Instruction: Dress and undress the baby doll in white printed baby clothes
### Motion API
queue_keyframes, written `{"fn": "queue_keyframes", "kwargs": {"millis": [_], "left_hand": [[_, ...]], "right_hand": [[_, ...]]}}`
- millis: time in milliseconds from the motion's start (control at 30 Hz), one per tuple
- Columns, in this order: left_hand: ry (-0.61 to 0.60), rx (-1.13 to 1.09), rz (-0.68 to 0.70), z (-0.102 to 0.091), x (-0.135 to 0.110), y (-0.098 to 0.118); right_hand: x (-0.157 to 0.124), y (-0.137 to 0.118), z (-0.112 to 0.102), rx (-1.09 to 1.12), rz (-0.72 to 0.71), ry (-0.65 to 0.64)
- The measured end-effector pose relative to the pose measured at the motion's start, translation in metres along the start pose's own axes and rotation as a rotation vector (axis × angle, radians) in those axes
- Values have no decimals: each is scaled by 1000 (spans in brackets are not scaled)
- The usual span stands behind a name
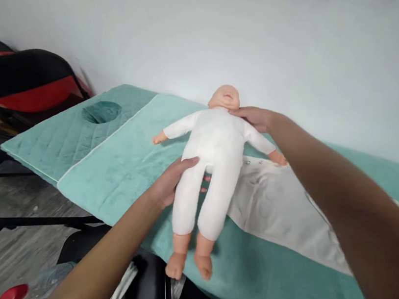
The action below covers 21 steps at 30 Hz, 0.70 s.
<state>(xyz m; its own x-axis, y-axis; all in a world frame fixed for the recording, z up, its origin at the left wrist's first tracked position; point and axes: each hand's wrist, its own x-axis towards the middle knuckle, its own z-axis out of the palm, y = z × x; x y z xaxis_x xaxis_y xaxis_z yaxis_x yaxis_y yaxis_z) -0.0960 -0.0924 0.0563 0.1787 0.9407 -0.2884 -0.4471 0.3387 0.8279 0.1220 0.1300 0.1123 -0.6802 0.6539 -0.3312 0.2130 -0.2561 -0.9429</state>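
A baby doll (pixel 217 142) with a white cloth body lies face up, its head toward the wall and its bare feet over the near edge of a green padded bed. My left hand (pixel 177 176) grips the doll's thigh on the left, thumb on top, with fingertips showing between the legs. At the doll's neck and shoulder on the right rests my right hand (pixel 254 117); its fingers are partly hidden behind the doll. To the right of the doll, a pale grey baby garment (pixel 269 204) with snap buttons lies spread out, partly behind my right forearm.
The green bed (pixel 106 181) has a round face hole at its left end and stands along a white wall (pixel 200 40). Black and red chairs (pixel 34 82) stand at the left. Below the near edge are black chair parts, a clear bottle and a red object (pixel 14 292).
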Motion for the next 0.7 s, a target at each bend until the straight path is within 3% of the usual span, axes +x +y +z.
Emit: {"fn": "queue_keyframes", "kwargs": {"millis": [167, 267, 367, 533, 633, 700], "left_hand": [[-140, -42, -32, 95, -31, -47], [-203, -53, -104, 140, -40, -86], [-228, -40, -173, 172, -40, -124], [-160, 32, -200, 189, -33, -160], [-182, 47, -206, 183, -35, -164], [-192, 40, -194, 177, -37, -165]], "right_hand": [[-118, 2, -37, -155, 92, 75], [-184, 32, -57, -176, 150, 150], [-232, 73, -71, -196, 178, 248], [-259, 123, -75, -442, 79, 596], [-277, 123, -53, -574, 50, 802], [-307, 109, -26, -587, -84, 849]]}}
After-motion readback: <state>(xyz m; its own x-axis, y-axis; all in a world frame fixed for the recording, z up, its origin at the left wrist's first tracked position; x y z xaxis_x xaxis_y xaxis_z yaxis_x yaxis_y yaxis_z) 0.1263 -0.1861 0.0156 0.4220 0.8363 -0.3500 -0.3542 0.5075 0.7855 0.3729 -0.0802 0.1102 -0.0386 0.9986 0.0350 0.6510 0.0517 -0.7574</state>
